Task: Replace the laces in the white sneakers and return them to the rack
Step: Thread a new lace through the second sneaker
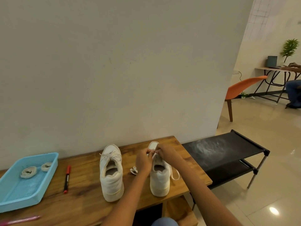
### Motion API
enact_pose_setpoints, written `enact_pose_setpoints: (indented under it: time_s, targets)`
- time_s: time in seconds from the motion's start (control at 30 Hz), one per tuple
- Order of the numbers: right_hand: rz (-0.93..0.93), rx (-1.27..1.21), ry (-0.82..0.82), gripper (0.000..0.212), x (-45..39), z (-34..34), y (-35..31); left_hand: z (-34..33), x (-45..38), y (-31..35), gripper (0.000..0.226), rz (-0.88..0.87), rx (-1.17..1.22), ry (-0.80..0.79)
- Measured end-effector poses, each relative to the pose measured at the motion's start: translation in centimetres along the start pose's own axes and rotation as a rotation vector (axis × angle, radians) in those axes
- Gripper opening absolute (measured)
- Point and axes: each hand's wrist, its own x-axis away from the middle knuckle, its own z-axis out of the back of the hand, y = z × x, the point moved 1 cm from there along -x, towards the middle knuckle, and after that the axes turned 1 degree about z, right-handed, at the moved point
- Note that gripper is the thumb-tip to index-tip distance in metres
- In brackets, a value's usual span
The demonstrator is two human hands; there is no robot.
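The fingers (150,151) of the left hand (144,160) are curled and pinch a white lace (174,172) over the front of the right sneaker (158,175). The fingers of the right hand (167,152) are curled too and pinch the same lace just beside them, so the 2 hands nearly touch above the eyelets. A loose length of that lace hangs down the right side of the shoe and lies on the worktop (84,207). Another small loop of lace (134,170) lies on the wood between the 2 shoes, close to the left wrist.

Both forearms reach in from the lower edge of the view. The right sneaker stands upright with its heel toward the person. The left sneaker (111,173) stands beside it, apart, also heel-first, laced and tied with a bow near the tongue.

Farther left on the worktop lies a red and black marker (67,178). Beyond it sits a light blue tray (14,199) holding 2 coiled, greyish laces (28,172). A pink pen (19,220) lies at the near left edge.

To the right of the worktop stands a black rack (228,154) with 2 shelves, against the wall. Farther back are an orange chair (244,88) and a desk with a potted plant (289,48).
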Motion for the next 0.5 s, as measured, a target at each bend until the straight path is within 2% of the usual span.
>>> enact_pose_setpoints:
  time_s: [0.13, 0.2, 0.27, 0.37, 0.5]
  targets:
    - [-0.094, -0.210, 0.220, 0.019, 0.5, 0.0, 1.7, -0.6, 0.7, 0.2, 0.021, -0.072, -0.065, -0.081]
    - [-0.113, -0.265, 0.291, 0.019, 0.7, -0.4, 1.8, -0.8, 0.8, -0.1, 0.023, -0.064, -0.108, -0.050]
    - [-0.120, -0.237, 0.291, 0.019, 0.7, -1.1, 1.1, -0.9, 0.7, -0.3, 0.023, -0.004, -0.088, -0.026]
    - [-0.131, -0.174, 0.278, 0.018, 0.9, -2.7, -0.1, -0.6, 0.3, -0.8, 0.022, 0.105, 0.000, -0.076]
    - [-0.132, -0.245, 0.350, 0.021, 1.2, -3.8, -0.5, -0.4, 0.1, -1.3, 0.022, 0.208, 0.133, -0.134]
